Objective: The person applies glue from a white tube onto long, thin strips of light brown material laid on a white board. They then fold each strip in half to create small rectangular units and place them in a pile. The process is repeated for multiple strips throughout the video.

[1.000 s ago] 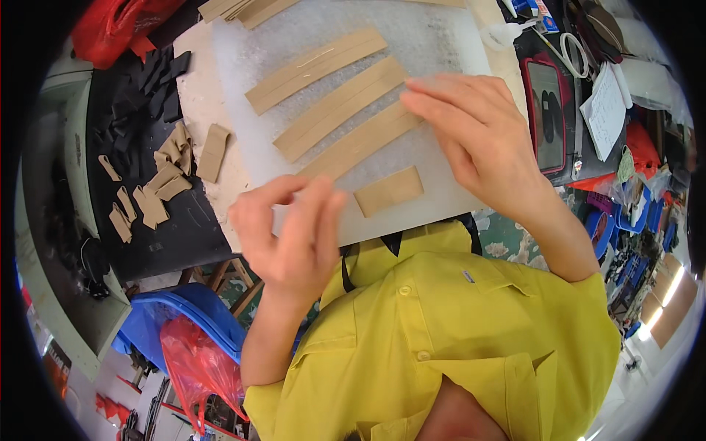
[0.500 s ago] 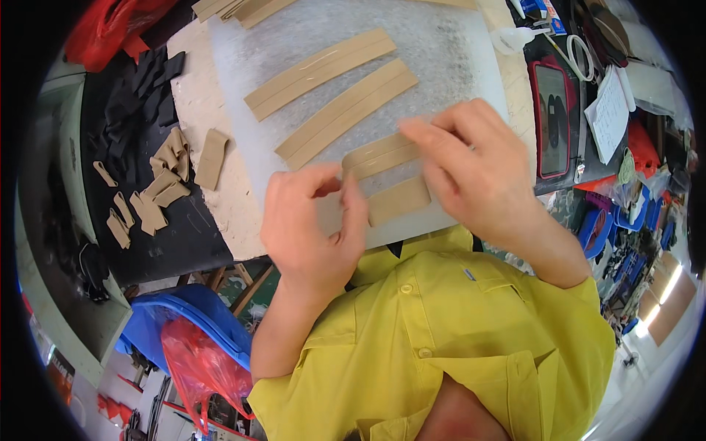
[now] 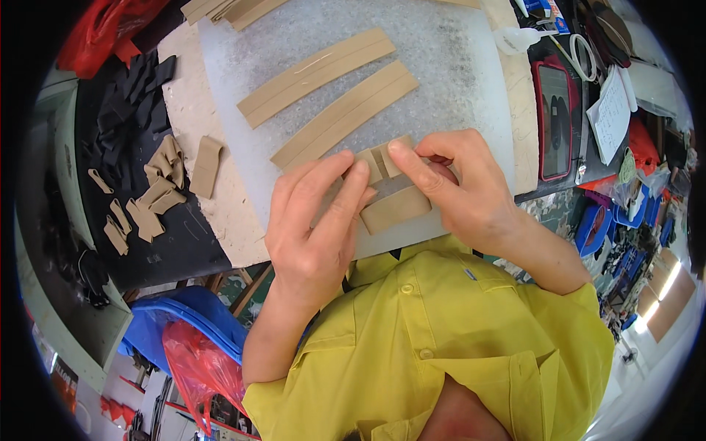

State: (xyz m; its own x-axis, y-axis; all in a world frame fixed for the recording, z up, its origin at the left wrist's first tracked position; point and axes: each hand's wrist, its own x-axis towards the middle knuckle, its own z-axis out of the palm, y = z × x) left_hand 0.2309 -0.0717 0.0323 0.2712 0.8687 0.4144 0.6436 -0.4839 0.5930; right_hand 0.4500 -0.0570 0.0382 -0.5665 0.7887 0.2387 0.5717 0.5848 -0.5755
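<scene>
Your left hand (image 3: pixel 316 228) and right hand (image 3: pixel 460 187) meet over a short tan strip (image 3: pixel 382 163), fingertips pinching its folded end at the near edge of the white mat (image 3: pixel 456 81) on the desk. A second short piece (image 3: pixel 396 209) lies just beneath. Two long strips (image 3: pixel 316 77) lie farther up the mat.

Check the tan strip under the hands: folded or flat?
Folded: the tan strip doubles over beneath both the left hand and right hand.
</scene>
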